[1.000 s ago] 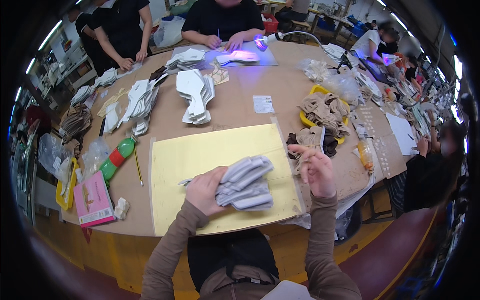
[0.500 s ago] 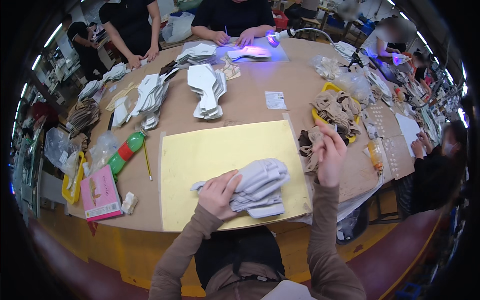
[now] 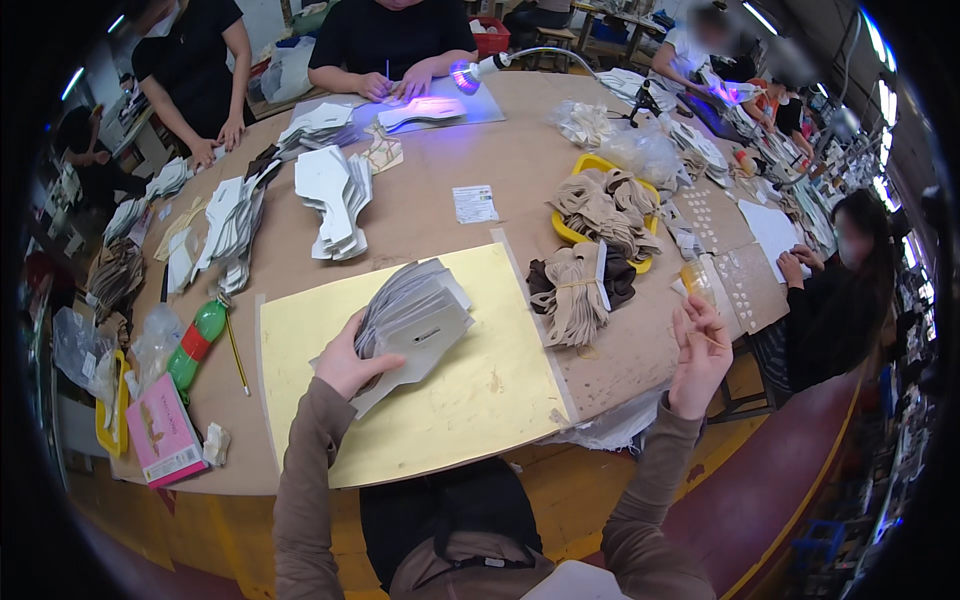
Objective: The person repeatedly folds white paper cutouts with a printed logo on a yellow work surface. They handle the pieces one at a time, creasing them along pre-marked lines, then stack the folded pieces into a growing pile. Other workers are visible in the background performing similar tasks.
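Note:
My left hand (image 3: 345, 362) grips a thick fanned stack of grey cut pieces (image 3: 415, 315), held tilted above a yellow mat (image 3: 470, 400) on the brown table. My right hand (image 3: 700, 352) is raised off to the right, past the table edge, pinching a thin rubber band (image 3: 712, 338) between its fingers. A tan bundle tied with a band (image 3: 577, 295) lies on the table between the two hands, on top of dark brown pieces.
A yellow tray (image 3: 566, 232) holds tan cut pieces. White stacks (image 3: 335, 195) lie farther back, a green bottle (image 3: 197, 342), pencil (image 3: 237, 353) and pink box (image 3: 163, 432) at left. Other people work around the table; a lamp (image 3: 470, 73) glows violet.
My left hand lifted the grey stack off the mat and tilted it up. My right hand swung out from the tan pieces to the right and lower.

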`<act>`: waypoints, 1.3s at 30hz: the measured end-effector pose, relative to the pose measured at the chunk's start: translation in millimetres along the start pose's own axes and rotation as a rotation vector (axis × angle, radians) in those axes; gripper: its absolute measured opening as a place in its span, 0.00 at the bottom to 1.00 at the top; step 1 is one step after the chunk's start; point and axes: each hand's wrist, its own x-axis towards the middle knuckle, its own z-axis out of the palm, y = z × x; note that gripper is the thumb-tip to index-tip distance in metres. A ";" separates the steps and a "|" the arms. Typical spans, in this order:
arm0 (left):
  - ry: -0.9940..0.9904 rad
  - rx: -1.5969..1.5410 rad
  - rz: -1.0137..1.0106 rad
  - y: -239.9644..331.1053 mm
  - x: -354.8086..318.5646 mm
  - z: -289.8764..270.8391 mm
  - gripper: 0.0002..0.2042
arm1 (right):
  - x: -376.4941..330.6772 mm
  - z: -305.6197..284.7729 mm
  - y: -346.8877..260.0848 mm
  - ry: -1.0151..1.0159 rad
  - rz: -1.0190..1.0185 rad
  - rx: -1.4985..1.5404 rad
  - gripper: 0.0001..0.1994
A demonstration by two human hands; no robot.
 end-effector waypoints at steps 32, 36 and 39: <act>0.077 0.120 0.068 -22.0 1.7 4.9 0.52 | -130.0 26.4 32.0 -0.486 0.442 -0.566 0.11; 0.081 0.207 0.038 -18.1 1.2 5.2 0.54 | -130.7 63.3 15.9 -0.639 0.300 -0.573 0.11; 0.074 0.210 0.035 -13.4 0.3 5.5 0.54 | -130.8 94.0 9.9 -0.668 0.231 -0.565 0.10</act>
